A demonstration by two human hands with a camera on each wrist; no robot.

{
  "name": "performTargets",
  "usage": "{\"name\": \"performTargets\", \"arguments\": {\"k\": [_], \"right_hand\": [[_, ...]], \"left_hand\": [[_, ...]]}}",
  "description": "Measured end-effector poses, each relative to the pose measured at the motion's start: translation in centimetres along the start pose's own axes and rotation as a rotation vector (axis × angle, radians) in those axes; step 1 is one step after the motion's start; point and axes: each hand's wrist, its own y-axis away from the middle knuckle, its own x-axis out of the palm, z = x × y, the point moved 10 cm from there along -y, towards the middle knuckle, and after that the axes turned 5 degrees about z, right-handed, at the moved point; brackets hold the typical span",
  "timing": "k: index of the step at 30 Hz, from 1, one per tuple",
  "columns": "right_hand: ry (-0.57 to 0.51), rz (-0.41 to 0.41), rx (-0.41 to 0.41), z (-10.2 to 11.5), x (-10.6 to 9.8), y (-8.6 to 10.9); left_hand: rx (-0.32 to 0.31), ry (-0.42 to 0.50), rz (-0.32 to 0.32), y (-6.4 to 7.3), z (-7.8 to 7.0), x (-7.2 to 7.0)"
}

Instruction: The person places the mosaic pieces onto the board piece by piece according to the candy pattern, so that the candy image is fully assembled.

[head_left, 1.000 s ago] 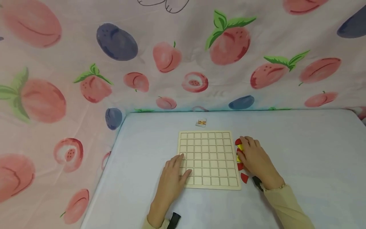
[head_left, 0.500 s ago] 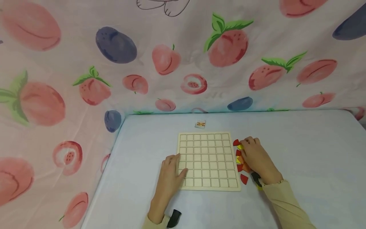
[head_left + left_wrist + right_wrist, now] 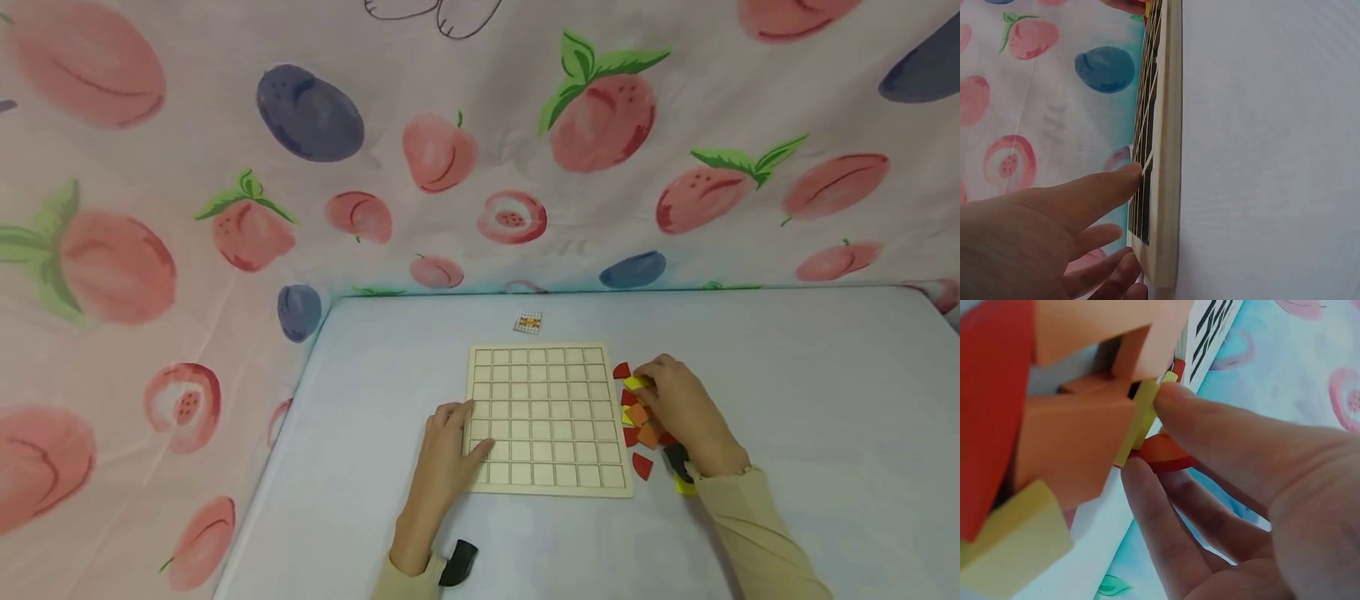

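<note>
A square wooden grid board lies on the table. My left hand rests at its left edge, the thumb touching the gridded top in the left wrist view and the other fingers loosely bent by the rim. Just right of the board, my right hand reaches over a small pile of coloured pieces. Its thumb and index finger pinch a yellow block, seen edge-on in the right wrist view. Below the fingers lie orange blocks, and a red quarter-round piece sits at the pile's far end.
Behind the board lies a small patterned card. A separate red piece is near the board's lower right corner, and a yellow piece shows partly beneath the right wrist. A fruit-print cloth hangs behind the white table.
My right hand has lifted slightly and drawn right, uncovering orange blocks and taking a yellow block between its fingertips. The left hand has slid slightly toward the board's left edge.
</note>
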Motion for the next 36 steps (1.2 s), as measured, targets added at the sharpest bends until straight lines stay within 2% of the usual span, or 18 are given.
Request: {"name": "performTargets", "arguments": {"k": [11,19,25,29,36], "right_hand": [[-0.060,0.004,0.039,-0.8,-0.1,0.0],[-0.078,-0.066,0.028,-0.6,-1.2,0.5],[-0.097,-0.051,0.023,-0.3,-1.2,0.6],[-0.121,-0.034,0.031,-0.1,-0.9,0.7],[-0.172,-0.052,0.001,0.6,-0.8,0.8]], "left_hand": [[0.010,0.039,-0.002,0.0,0.3,0.1],[0.004,0.095,0.003,0.0,0.4,0.2],[0.010,0.133,0.004,-0.1,0.6,0.3],[0.014,0.137,0.006,-0.1,0.7,0.5],[0.016,0.125,-0.001,-0.1,1.0,0.5]]}}
